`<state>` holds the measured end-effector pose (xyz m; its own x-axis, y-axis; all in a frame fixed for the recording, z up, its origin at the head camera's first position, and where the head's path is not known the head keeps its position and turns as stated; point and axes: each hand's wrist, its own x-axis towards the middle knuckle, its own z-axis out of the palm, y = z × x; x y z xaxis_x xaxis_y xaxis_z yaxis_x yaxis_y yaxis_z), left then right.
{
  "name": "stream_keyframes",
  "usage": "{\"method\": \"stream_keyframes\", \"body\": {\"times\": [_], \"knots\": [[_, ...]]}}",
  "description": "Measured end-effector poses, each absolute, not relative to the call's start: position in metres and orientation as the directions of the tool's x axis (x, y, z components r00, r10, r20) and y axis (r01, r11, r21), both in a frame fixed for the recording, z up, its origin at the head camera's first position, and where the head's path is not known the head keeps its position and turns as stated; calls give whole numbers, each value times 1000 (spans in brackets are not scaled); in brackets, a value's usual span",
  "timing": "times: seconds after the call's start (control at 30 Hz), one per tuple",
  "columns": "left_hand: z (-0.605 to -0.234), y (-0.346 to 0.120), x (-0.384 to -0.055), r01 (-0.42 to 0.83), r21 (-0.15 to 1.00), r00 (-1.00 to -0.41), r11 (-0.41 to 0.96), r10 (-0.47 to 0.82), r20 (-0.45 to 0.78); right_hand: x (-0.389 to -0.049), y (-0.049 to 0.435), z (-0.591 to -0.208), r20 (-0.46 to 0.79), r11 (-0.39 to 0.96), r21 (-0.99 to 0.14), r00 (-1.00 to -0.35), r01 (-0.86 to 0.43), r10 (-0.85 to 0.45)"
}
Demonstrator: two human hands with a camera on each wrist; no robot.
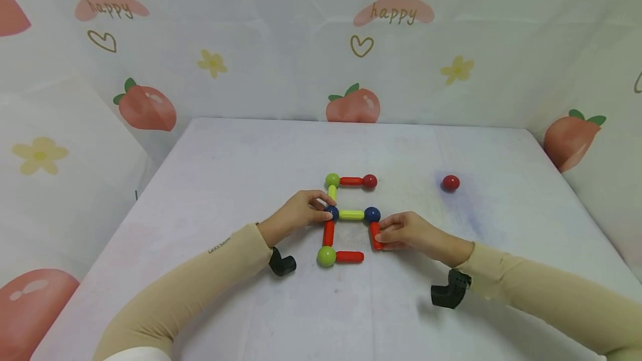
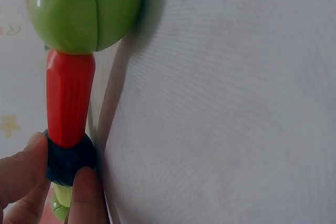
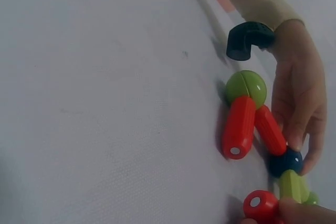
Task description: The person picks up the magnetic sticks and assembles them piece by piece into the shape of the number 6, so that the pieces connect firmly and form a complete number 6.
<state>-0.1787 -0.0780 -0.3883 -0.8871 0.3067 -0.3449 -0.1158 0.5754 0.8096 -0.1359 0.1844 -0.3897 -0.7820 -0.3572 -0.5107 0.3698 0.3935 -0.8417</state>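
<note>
Coloured balls and rods, like a magnetic building set, lie joined on the table. My left hand point(image 1: 301, 210) pinches the left dark blue ball point(image 2: 71, 158) between thumb and fingers. A yellow-green rod point(image 1: 351, 215) links it to the right blue ball point(image 1: 372, 214). My right hand point(image 1: 413, 234) grips a red rod point(image 1: 375, 235), whose upper end meets that right ball. Below the left blue ball, another red rod point(image 2: 70, 98) runs to a green ball point(image 1: 326, 256). From there a red rod point(image 1: 350, 257) points right, its end free. A green ball point(image 1: 332, 180) tops the figure.
At the figure's top right is a red ball point(image 1: 369, 181) on a red rod point(image 1: 351, 181). A loose red ball point(image 1: 450, 183) lies farther right on the white table point(image 1: 241, 171). Black wrist mounts point(image 1: 283, 263) hang below both sleeves. A printed cloth point(image 1: 281, 71) stands behind.
</note>
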Motion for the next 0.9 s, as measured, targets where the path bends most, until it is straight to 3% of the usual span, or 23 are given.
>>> {"method": "stream_keyframes", "body": {"times": [0.9], "knots": [[-387, -77, -178, -142, 809, -887, 570, 289, -360, -140, 178, -388, -521, 396, -832, -791, 388, -320]]}}
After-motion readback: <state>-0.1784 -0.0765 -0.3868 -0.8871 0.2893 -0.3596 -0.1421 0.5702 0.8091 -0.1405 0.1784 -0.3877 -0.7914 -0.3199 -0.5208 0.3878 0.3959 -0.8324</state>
